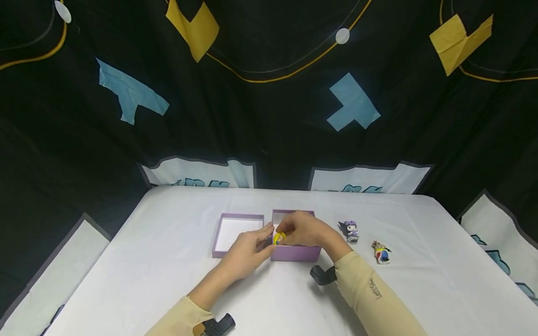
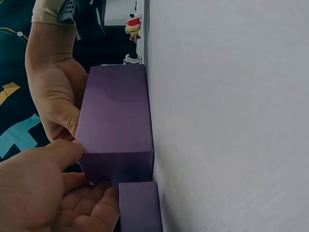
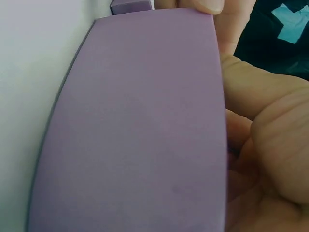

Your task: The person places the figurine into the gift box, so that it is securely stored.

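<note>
A purple box (image 1: 296,254) with a pale inside stands open-topped in front of me. My left hand (image 1: 249,251) holds it at its left end; in the left wrist view the thumb (image 2: 71,152) lies at the top corner and the fingers (image 2: 99,203) run along the end wall. My right hand (image 1: 304,228) reaches over the near wall and pinches a small yellow toy figure (image 1: 279,238) at the box's left end. In the right wrist view the box's side wall (image 3: 140,116) hides the fingertips and the figure.
Left of the box lies its shallow purple-edged lid (image 1: 237,233), white inside up. To the right are a purple-and-black figurine (image 1: 350,231) and a colourful figurine (image 1: 381,252). The white-covered table (image 1: 168,233) meets a dark curtain (image 1: 260,130) behind.
</note>
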Available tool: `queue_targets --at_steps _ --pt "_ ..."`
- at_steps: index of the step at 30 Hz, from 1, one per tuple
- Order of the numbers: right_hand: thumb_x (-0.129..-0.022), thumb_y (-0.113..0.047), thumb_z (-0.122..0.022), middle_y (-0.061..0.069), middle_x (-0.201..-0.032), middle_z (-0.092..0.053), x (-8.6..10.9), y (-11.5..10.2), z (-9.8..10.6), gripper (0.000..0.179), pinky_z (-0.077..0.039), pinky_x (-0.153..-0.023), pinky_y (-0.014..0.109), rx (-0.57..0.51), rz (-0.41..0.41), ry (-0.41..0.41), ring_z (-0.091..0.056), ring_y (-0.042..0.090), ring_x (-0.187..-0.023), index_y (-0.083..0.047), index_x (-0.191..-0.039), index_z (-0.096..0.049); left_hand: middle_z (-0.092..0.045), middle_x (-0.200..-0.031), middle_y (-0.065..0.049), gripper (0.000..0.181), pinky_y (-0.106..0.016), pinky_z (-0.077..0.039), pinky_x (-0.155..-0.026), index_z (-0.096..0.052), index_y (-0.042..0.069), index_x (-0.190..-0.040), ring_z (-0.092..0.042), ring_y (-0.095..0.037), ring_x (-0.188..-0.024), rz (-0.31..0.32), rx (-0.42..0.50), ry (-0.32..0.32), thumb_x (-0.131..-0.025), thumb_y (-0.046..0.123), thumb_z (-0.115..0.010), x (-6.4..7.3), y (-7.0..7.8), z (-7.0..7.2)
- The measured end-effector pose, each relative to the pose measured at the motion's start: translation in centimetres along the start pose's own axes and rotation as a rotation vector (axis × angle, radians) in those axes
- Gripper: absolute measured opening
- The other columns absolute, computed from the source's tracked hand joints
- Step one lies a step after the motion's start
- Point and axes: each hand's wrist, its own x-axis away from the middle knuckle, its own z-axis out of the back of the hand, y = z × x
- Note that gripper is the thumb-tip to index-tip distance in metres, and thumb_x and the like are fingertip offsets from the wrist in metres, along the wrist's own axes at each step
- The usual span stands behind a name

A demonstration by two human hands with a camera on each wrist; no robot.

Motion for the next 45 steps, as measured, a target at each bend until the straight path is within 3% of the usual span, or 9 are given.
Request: queue_targets --at_steps 10,23,29,36,45 --pt "-0.084 -0.019 -0.078 0.001 -0.108 -0.07 1.0 0.2 0.3 0.034 -0.057 -0.088 0.039 -0.041 -0.016 0.019 -0.065 0.017 -0.097 -0.008 -0.116 -0.071 -0.04 -0.149 -0.014 0.054 -0.028 -0.046 -0.099 -0.046 -0.004 -0.141 -0.04 -0.02 -0.134 0.024 -0.003 -0.008 -0.095 0.017 -0.065 0.0 0.2 0.0" --pt "-0.08 -0.016 -0.08 0.004 -0.121 -0.066 3.7 1.0 1.0 0.046 -0.05 -0.1 0.042 -0.098 -0.03 0.208 -0.062 0.022 -0.113 -0.008 -0.123 -0.067 -0.043 -0.146 -0.014 0.052 -0.029 -0.046 -0.099 -0.049 -0.006 -0.138 -0.042 -0.022 -0.133 0.016 -0.029 0.026 -0.094 0.015 -0.066 0.3 -0.1 -0.2" --pt "-0.079 -0.015 -0.081 0.002 -0.123 -0.065 5.2 2.3 1.7 0.047 -0.049 -0.1 0.043 -0.146 -0.063 0.321 -0.06 0.023 -0.116 -0.012 -0.123 -0.067 -0.043 -0.147 -0.013 0.053 -0.027 -0.046 -0.099 -0.049 -0.005 -0.139 -0.04 -0.021 -0.134 0.021 -0.012 0.028 -0.093 0.015 -0.066 0.3 -0.1 -0.2" --pt "-0.08 -0.01 -0.078 0.01 -0.128 -0.062 6.6 4.1 2.9 0.047 -0.048 -0.101 0.042 -0.212 -0.062 0.384 -0.059 0.029 -0.118 -0.007 -0.126 -0.065 -0.043 -0.147 -0.01 0.052 -0.025 -0.046 -0.099 -0.05 -0.003 -0.139 -0.04 -0.019 -0.135 0.025 -0.011 0.037 -0.093 0.016 -0.067 0.1 -0.2 -0.3" --pt "-0.081 -0.011 -0.077 0.013 -0.133 -0.058 8.4 7.3 4.0 0.053 -0.045 -0.104 0.046 -0.16 -0.159 0.473 -0.055 0.032 -0.122 -0.007 -0.131 -0.06 -0.042 -0.148 -0.01 0.053 -0.026 -0.045 -0.1 -0.049 -0.002 -0.14 -0.038 -0.018 -0.135 0.018 -0.001 0.022 -0.094 0.016 -0.066 -0.1 0.0 -0.4"
